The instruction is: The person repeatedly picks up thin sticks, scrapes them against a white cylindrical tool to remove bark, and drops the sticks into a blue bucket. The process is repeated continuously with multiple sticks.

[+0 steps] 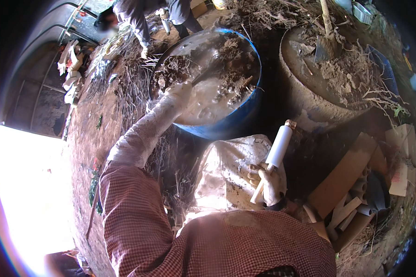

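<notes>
My left hand (180, 90), wrapped with its forearm in clear plastic film, reaches over a blue drum (218, 126) filled with muddy water and clumps of roots and soil. Its fingertips are at a root clump near the drum's middle; whether they grip anything is not clear. My right hand (272, 185), in a soiled light glove, holds the handle of a roll of white film (279, 147) upright at a slant above a dirty white sack (213, 173) over my lap.
A second, mud-caked drum (305, 100) with muddy water, soil and roots stands right. An open cardboard box (343, 169) with rolls lies lower right. Bare-root stems (133, 90) lie left of the blue drum. A co-worker (135, 20) bends at the top left, near more stems.
</notes>
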A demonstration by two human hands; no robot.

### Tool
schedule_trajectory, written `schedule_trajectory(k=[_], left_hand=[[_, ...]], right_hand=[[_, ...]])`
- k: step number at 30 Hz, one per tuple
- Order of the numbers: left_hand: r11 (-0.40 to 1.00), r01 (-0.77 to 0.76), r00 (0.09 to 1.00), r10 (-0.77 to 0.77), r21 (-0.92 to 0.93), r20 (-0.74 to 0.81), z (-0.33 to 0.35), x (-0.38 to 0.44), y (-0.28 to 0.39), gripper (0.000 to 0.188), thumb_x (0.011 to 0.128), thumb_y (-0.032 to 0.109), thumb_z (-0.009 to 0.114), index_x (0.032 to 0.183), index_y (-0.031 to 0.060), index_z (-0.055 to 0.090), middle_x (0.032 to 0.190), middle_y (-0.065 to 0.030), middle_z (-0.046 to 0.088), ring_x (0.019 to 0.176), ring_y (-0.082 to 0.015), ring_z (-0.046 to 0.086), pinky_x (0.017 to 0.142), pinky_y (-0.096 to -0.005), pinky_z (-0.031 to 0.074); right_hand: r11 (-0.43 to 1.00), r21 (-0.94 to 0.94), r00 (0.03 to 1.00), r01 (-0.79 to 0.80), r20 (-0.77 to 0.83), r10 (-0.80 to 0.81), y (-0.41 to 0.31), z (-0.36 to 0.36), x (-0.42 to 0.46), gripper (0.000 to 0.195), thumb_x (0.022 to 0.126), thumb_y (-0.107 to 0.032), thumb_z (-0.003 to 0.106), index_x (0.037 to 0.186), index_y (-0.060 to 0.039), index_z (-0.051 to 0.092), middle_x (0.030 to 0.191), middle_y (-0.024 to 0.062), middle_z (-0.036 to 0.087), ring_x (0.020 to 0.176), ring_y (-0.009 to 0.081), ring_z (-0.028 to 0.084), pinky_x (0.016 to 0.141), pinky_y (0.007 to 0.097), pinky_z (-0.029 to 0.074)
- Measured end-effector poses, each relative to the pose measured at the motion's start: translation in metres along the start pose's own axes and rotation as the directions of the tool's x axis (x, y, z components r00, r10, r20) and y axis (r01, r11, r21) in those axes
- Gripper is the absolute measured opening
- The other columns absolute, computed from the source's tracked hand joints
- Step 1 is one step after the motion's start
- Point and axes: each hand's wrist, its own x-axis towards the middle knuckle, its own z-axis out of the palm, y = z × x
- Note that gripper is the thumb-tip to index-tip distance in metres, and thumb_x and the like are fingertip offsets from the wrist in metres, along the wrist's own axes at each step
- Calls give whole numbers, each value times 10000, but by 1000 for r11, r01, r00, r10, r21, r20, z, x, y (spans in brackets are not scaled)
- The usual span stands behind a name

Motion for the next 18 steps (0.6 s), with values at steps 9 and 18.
schedule_trajectory(k=[9,18], left_hand=[[1000,29,982,-30,8,189,-18,-69,7,321,883,-17,579,1194,-57,509,907,-180,677,789,-236,701,620,-288,590],[997,11,977,-29,83,210,-3,-102,-36,404,841,10,626,1226,-11,506,788,-136,672,722,-248,689,593,-355,551]], right_hand=[[999,4,997,49,58,-49,9,-11,2,358,948,-138,487,1259,29,427,1165,132,623,911,201,667,751,324,583],[998,59,999,-34,-7,34,4,-8,6,334,926,-95,468,1232,32,422,1143,130,630,888,187,678,706,290,586]])
